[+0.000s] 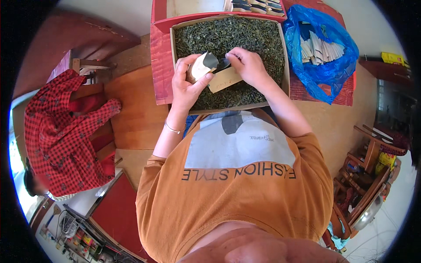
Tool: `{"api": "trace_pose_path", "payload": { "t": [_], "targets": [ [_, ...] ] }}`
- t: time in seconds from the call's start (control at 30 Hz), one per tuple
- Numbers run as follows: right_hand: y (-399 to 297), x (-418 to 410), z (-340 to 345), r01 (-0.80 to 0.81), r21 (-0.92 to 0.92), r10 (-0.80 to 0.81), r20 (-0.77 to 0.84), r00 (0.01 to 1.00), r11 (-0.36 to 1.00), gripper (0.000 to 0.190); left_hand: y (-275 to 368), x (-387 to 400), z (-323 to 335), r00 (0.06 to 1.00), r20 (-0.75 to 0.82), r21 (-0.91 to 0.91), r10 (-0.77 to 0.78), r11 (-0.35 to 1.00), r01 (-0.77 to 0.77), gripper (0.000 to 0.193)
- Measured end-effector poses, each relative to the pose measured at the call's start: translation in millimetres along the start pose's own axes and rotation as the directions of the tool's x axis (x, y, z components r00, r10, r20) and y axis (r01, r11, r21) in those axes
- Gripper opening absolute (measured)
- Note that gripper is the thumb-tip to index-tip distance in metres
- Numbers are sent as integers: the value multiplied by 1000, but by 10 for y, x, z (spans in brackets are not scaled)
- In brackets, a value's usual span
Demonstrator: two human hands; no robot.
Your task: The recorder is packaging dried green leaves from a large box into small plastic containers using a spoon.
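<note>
My left hand (187,79) grips an upright paper packet (199,67) with a dark inner lining, its mouth open toward the right. My right hand (248,65) pinches a small dark object (223,63), possibly a scoop, right beside that mouth. A flat tan paper packet (225,80) with handwriting on it lies between my left thumb and my right hand; what supports it is partly hidden. Both hands are above a shallow cardboard box (287,70) filled with dried dark-green leaves (227,33), which look like loose tea.
Beyond the cardboard box, a red tray (210,18) holds several filled packets (258,7). To the right, a blue plastic bag (342,70) contains many paper packets (320,49) on the red table (161,65). On the left sits another person in a red checked shirt (62,138).
</note>
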State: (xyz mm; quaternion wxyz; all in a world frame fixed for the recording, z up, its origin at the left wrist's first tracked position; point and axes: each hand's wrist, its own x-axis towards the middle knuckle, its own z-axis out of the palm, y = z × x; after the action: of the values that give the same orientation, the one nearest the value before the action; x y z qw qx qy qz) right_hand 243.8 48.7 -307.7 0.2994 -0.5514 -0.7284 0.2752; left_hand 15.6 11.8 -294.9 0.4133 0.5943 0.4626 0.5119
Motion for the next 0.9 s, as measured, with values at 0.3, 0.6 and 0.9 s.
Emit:
{"api": "trace_pose_path", "payload": {
  "t": [0.3,0.6,0.9],
  "targets": [
    [-65,14,-491,-284,566,311,50,949,774,26,13,29,-3,996,24,175,84,981,-87,52],
    [-589,-153,-684,22,454,19,-86,996,891,14,1,37,16,997,27,200,74,977,-78,54],
    [-661,-122,-692,342,160,-293,-269,918,926,12,-33,5,6,1000,15,143,24,989,-26,55]
  ]
}}
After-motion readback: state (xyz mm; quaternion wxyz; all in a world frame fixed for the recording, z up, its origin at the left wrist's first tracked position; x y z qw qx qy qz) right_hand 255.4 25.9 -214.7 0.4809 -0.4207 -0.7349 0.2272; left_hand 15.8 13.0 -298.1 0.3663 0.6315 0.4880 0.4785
